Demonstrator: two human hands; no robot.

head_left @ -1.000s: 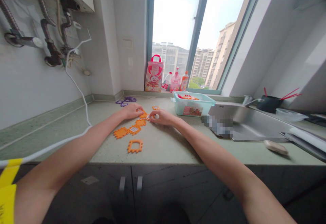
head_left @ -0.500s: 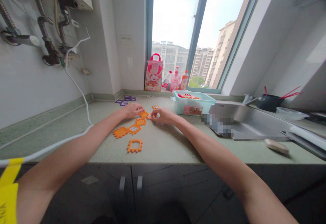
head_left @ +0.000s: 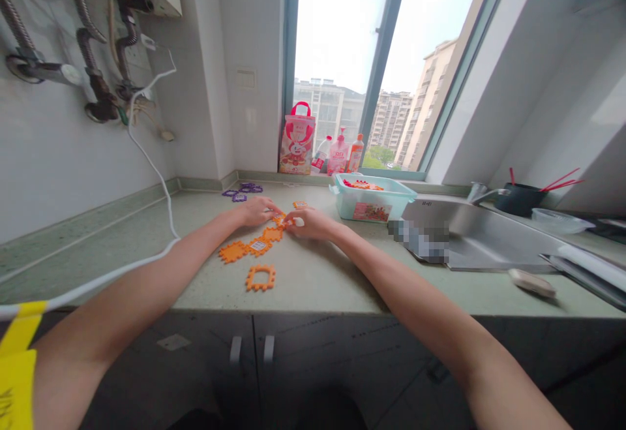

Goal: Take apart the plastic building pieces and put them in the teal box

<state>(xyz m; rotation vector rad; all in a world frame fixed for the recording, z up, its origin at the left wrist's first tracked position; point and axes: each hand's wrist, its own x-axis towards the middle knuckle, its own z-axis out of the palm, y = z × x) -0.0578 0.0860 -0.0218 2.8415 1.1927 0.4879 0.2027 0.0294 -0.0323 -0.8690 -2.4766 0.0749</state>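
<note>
Several orange interlocking puzzle pieces [head_left: 233, 252] run in a slanting row on the counter, their toothed edges meeting. At the far end of that row, my left hand [head_left: 257, 212] has its fingertips closed on an orange piece [head_left: 278, 220], which is partly covered. My right hand [head_left: 309, 224] pinches at the same spot from the right, its fingers on the edge of a small orange piece mostly hidden by them. Nearer the counter's front lies a separate orange square frame piece [head_left: 261, 278]. Just beyond my right hand rests another orange piece [head_left: 300, 205].
Purple pieces [head_left: 239, 197] lie at the back left. A light teal tub [head_left: 372, 198] of pieces stands right of my hands, beside the steel sink [head_left: 489, 241]. Bottles [head_left: 338, 156] and a pink bag [head_left: 297, 143] line the windowsill. A white cable [head_left: 169, 211] crosses the left side.
My right hand has shifted slightly left, closer to my left hand, and its fingers now cover more of the piece at the row's far end. The view has shifted slightly.
</note>
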